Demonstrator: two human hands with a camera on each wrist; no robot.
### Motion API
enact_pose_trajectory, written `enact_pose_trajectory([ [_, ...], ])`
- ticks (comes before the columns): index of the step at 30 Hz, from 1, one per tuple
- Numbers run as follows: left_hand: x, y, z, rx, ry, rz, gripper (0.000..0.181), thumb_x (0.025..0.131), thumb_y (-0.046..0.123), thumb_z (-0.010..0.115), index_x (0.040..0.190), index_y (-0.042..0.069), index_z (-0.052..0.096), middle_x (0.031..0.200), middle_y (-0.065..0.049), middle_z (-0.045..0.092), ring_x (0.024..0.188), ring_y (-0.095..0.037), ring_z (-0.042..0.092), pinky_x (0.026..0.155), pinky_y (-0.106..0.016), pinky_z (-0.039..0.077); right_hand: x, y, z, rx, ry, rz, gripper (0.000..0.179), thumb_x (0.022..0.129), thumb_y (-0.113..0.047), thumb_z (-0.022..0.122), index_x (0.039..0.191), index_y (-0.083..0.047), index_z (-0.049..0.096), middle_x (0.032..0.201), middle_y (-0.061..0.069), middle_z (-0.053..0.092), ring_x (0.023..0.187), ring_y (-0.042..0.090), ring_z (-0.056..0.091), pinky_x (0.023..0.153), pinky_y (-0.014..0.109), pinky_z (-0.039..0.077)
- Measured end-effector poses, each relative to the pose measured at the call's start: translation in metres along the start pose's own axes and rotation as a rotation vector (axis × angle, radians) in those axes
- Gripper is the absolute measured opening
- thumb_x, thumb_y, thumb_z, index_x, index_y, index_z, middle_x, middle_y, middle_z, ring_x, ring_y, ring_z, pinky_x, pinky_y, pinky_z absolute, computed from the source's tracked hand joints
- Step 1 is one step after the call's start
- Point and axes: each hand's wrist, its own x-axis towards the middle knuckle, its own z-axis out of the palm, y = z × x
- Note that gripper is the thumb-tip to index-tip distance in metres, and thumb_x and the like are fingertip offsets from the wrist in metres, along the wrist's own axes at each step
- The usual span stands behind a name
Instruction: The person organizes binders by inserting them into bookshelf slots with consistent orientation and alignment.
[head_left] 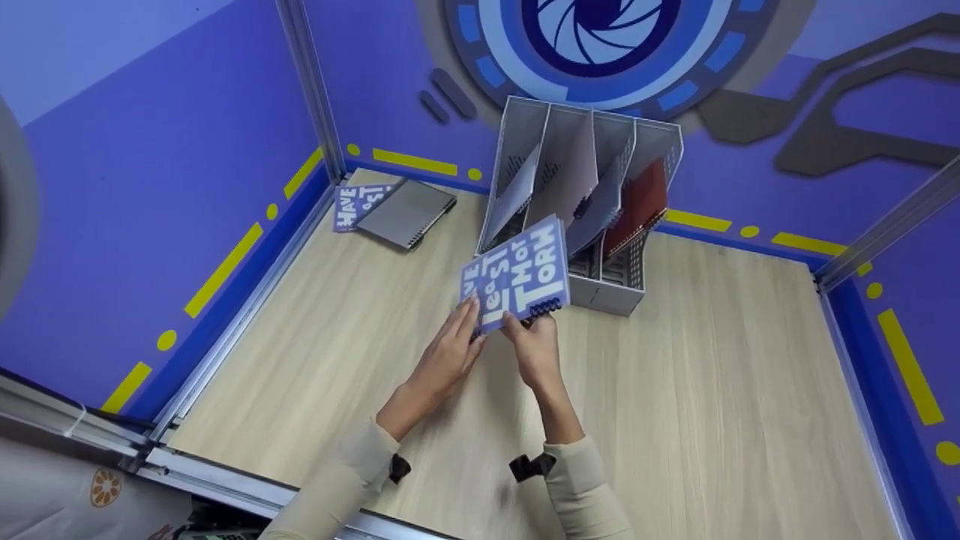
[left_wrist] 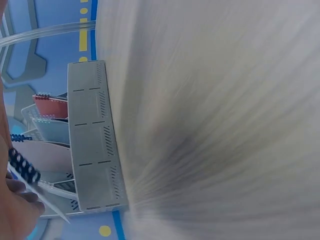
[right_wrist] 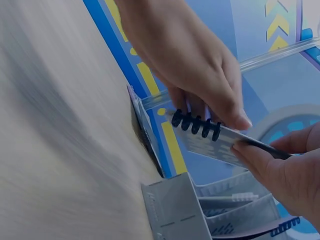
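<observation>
A purple spiral notebook [head_left: 517, 274] with large white lettering is held up above the table, in front of the file organizer, its black binding rings towards me. My left hand [head_left: 447, 349] grips its left near edge. At the right near corner, beside the rings, my right hand [head_left: 536, 345] pinches it with the thumb on top. The right wrist view shows the notebook [right_wrist: 220, 145] edge-on between the left hand [right_wrist: 185, 55] and the right hand [right_wrist: 295, 170]. In the left wrist view the left hand [left_wrist: 20, 210] is only partly visible.
A grey file organizer [head_left: 619, 296] with several slots stands at the back, holding upright notebooks, among them a red-brown notebook [head_left: 641, 206] at right. Back left, a grey spiral notebook [head_left: 409, 214] overlaps another purple notebook [head_left: 349, 210]. Printed panels with metal rails border the wooden table [head_left: 720, 390].
</observation>
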Motion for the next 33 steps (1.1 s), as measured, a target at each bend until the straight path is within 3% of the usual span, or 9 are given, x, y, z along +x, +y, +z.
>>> enact_pose_trajectory([
  [6, 0.015, -0.024, 0.004, -0.168, -0.019, -0.278, 0.054, 0.110, 0.022, 0.041, 0.153, -0.010, 0.032, 0.159, -0.028, 0.031, 0.149, -0.039, 0.030, 0.120, -0.048, 0.025, 0.013, -0.015, -0.004, 0.014, 0.051, -0.029, 0.038, 0.095, 0.013, 0.053, 0.133, 0.015, 0.049, 0.128, 0.033, 0.060, 0.119, 0.039, 0.062, 0.095, 0.036, 0.053],
  [13, 0.060, -0.072, 0.016, -0.350, 0.122, -0.630, 0.047, 0.107, 0.016, 0.047, 0.147, -0.007, 0.043, 0.151, -0.024, 0.046, 0.143, -0.036, 0.041, 0.118, -0.043, 0.031, 0.021, -0.023, 0.000, -0.006, 0.047, -0.043, 0.041, 0.096, 0.012, 0.052, 0.136, 0.014, 0.046, 0.133, 0.033, 0.057, 0.123, 0.040, 0.060, 0.097, 0.037, 0.052],
  [20, 0.113, -0.088, 0.033, -0.471, 0.140, -0.744, 0.048, 0.105, 0.021, 0.054, 0.145, -0.004, 0.050, 0.147, -0.020, 0.053, 0.139, -0.034, 0.048, 0.114, -0.041, 0.037, 0.032, -0.033, -0.008, -0.122, 0.000, -0.089, 0.039, 0.096, 0.009, 0.054, 0.134, 0.016, 0.049, 0.131, 0.033, 0.059, 0.122, 0.041, 0.061, 0.097, 0.037, 0.052],
  [22, 0.123, -0.090, 0.040, -0.453, 0.154, -0.750, 0.040, 0.104, 0.020, 0.055, 0.137, -0.003, 0.060, 0.137, -0.017, 0.063, 0.128, -0.030, 0.058, 0.107, -0.040, 0.045, 0.035, -0.037, -0.014, -0.174, -0.008, -0.096, 0.038, 0.096, 0.008, 0.055, 0.133, 0.017, 0.051, 0.129, 0.033, 0.061, 0.119, 0.041, 0.063, 0.095, 0.034, 0.053],
  [24, 0.131, -0.092, 0.047, -0.420, 0.165, -0.750, 0.026, 0.103, 0.018, 0.056, 0.112, 0.000, 0.073, 0.109, -0.011, 0.073, 0.103, -0.023, 0.066, 0.091, -0.034, 0.051, 0.041, -0.040, -0.020, -0.240, 0.003, -0.117, 0.036, 0.094, 0.008, 0.056, 0.129, 0.017, 0.053, 0.125, 0.034, 0.063, 0.115, 0.040, 0.065, 0.093, 0.032, 0.055],
  [26, 0.138, -0.093, 0.054, -0.378, 0.180, -0.772, 0.027, 0.101, 0.015, 0.058, 0.079, 0.006, 0.071, 0.077, -0.004, 0.066, 0.076, -0.019, 0.059, 0.071, -0.031, 0.047, 0.047, -0.045, -0.026, -0.306, 0.012, -0.140, 0.034, 0.094, 0.007, 0.058, 0.126, 0.018, 0.055, 0.122, 0.034, 0.064, 0.112, 0.040, 0.066, 0.091, 0.032, 0.055],
  [28, 0.142, -0.092, 0.058, -0.339, 0.177, -0.816, 0.039, 0.099, 0.014, 0.060, 0.061, 0.011, 0.054, 0.060, 0.002, 0.049, 0.061, -0.015, 0.045, 0.058, -0.028, 0.036, 0.054, -0.049, -0.031, -0.372, 0.022, -0.157, 0.033, 0.094, 0.006, 0.060, 0.125, 0.017, 0.056, 0.121, 0.032, 0.065, 0.111, 0.038, 0.066, 0.091, 0.033, 0.054],
  [30, 0.146, -0.090, 0.059, -0.306, 0.157, -0.859, 0.045, 0.098, 0.013, 0.061, 0.056, 0.015, 0.044, 0.055, 0.006, 0.038, 0.055, -0.014, 0.035, 0.053, -0.028, 0.027, 0.059, -0.052, -0.035, -0.432, 0.018, -0.166, 0.034, 0.095, 0.003, 0.061, 0.125, 0.016, 0.057, 0.121, 0.031, 0.065, 0.112, 0.036, 0.065, 0.092, 0.035, 0.053],
  [33, 0.152, -0.086, 0.056, -0.272, 0.129, -0.894, 0.039, 0.096, 0.013, 0.063, 0.057, 0.010, 0.056, 0.054, 0.006, 0.040, 0.054, -0.013, 0.035, 0.051, -0.028, 0.028, 0.067, -0.055, -0.037, -0.474, 0.003, -0.171, 0.036, 0.096, 0.000, 0.061, 0.129, 0.014, 0.056, 0.125, 0.029, 0.065, 0.114, 0.033, 0.064, 0.091, 0.037, 0.052],
])
